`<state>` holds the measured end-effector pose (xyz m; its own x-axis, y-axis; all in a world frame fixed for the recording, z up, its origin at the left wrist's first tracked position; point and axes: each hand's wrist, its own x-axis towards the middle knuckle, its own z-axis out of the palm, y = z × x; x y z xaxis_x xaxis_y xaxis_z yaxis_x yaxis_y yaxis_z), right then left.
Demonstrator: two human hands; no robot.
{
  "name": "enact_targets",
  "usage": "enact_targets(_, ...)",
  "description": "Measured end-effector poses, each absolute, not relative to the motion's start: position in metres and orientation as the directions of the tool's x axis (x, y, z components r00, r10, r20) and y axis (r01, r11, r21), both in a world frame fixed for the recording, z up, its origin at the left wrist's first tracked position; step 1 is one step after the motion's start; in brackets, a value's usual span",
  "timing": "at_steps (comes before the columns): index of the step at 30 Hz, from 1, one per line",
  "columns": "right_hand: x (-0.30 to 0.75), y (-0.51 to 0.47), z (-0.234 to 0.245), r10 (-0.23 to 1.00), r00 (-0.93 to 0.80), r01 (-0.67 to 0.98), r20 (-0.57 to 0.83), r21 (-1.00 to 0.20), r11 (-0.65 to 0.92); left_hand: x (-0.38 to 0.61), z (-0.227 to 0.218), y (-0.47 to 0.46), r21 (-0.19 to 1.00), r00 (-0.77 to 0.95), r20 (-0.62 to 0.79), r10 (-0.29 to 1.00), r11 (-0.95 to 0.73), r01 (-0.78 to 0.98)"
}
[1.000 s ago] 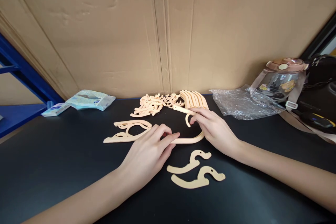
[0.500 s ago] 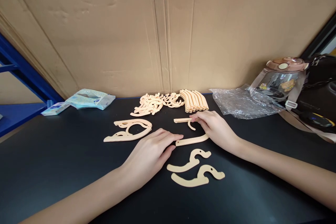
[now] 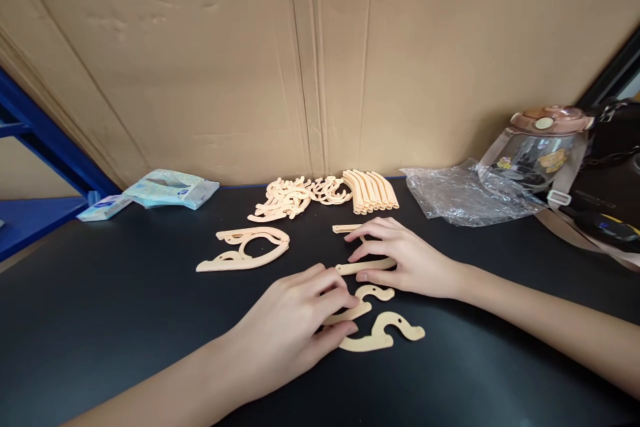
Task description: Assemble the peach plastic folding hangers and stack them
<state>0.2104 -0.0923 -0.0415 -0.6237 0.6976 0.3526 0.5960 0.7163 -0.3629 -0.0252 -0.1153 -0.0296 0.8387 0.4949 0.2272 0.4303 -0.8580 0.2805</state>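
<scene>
On the black table [image 3: 125, 307] lie peach-coloured plastic parts. My left hand [image 3: 295, 320] is curled, its fingers and thumb pinching one S-shaped piece [image 3: 373, 293] near its left end. A second S-shaped piece [image 3: 387, 333] lies just to the right of the thumb. My right hand [image 3: 400, 257] rests flat with its fingers spread over a long hook-shaped part [image 3: 350, 268], whose upper end [image 3: 345, 229] shows beyond the fingertips.
A put-together curved part [image 3: 245, 247] lies to the left. Several loose parts [image 3: 285, 200] and a stack of curved strips [image 3: 373, 190] sit by the cardboard wall [image 3: 320, 60]. At the right are a clear plastic bag [image 3: 460, 197], a bottle [image 3: 540, 147] and a black bag [image 3: 610, 180]. Tissue packs [image 3: 170, 188] lie at the left.
My right hand laid the hook-shaped part down on the table and now lies flat on it. My left hand moved right and nearer, onto the upper S-shaped piece.
</scene>
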Motion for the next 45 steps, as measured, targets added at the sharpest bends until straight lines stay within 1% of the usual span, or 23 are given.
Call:
enact_targets(3, 0.212, -0.089, -0.042, 0.735, -0.61, 0.586, 0.296, -0.456, 0.67, -0.028, -0.029, -0.112, 0.259, 0.814, 0.274, 0.513, -0.854, 0.451)
enact_targets(6, 0.213, -0.087, -0.042, 0.75, -0.593, 0.548, 0.293, -0.536, 0.642, -0.032, -0.027, -0.107, 0.277, 0.764, 0.322, 0.559, -0.827, 0.489)
enact_targets(8, 0.213, -0.087, -0.042, 0.76, -0.58, 0.525, 0.294, -0.578, 0.625, -0.033, -0.025, -0.103, 0.297, 0.713, 0.319, 0.624, -0.78, 0.55)
enact_targets(10, 0.213, -0.087, -0.041, 0.765, -0.578, 0.508, 0.284, -0.608, 0.61, -0.034, -0.023, -0.1, 0.298, 0.627, 0.306, 0.716, -0.698, 0.651)
enact_targets(12, 0.213, -0.087, -0.04, 0.769, -0.579, 0.497, 0.269, -0.631, 0.595, -0.035, -0.021, -0.099, 0.261, 0.542, 0.295, 0.787, -0.612, 0.747)
enact_targets(14, 0.213, -0.087, -0.038, 0.774, -0.579, 0.49, 0.255, -0.65, 0.581, -0.035, -0.019, -0.098, 0.194, 0.502, 0.28, 0.819, -0.56, 0.806)
enact_targets(16, 0.213, -0.087, -0.037, 0.772, -0.584, 0.474, 0.25, -0.667, 0.575, -0.034, -0.018, -0.097, 0.151, 0.511, 0.26, 0.819, -0.558, 0.816)
enact_targets(17, 0.213, -0.087, -0.036, 0.771, -0.586, 0.464, 0.25, -0.676, 0.572, -0.034, -0.017, -0.097, 0.151, 0.529, 0.252, 0.81, -0.573, 0.806)
enact_targets(20, 0.214, -0.087, -0.034, 0.77, -0.588, 0.43, 0.248, -0.71, 0.558, -0.033, -0.019, -0.094, 0.184, 0.608, 0.228, 0.76, -0.647, 0.74)
enact_targets(25, 0.216, -0.085, -0.034, 0.771, -0.593, 0.405, 0.233, -0.741, 0.536, -0.03, -0.024, -0.093, 0.188, 0.711, 0.177, 0.681, -0.732, 0.655)
enact_targets(27, 0.217, -0.084, -0.035, 0.767, -0.602, 0.387, 0.222, -0.758, 0.524, -0.029, -0.022, -0.095, 0.233, 0.696, 0.144, 0.703, -0.708, 0.667)
enact_targets(30, 0.217, -0.083, -0.036, 0.765, -0.61, 0.368, 0.206, -0.781, 0.504, -0.027, -0.019, -0.1, 0.296, 0.638, 0.064, 0.767, -0.626, 0.722)
enact_targets(34, 0.216, -0.084, -0.036, 0.764, -0.612, 0.355, 0.206, -0.792, 0.497, -0.026, -0.02, -0.103, 0.307, 0.624, -0.012, 0.781, -0.591, 0.746)
enact_targets(39, 0.213, -0.085, -0.036, 0.754, -0.617, 0.34, 0.224, -0.788, 0.513, -0.026, -0.024, -0.1, 0.291, 0.65, 0.016, 0.76, -0.625, 0.724)
enact_targets(45, 0.212, -0.087, -0.037, 0.765, -0.607, 0.319, 0.215, -0.816, 0.482, -0.028, -0.023, -0.1, 0.276, 0.677, 0.046, 0.734, -0.661, 0.698)
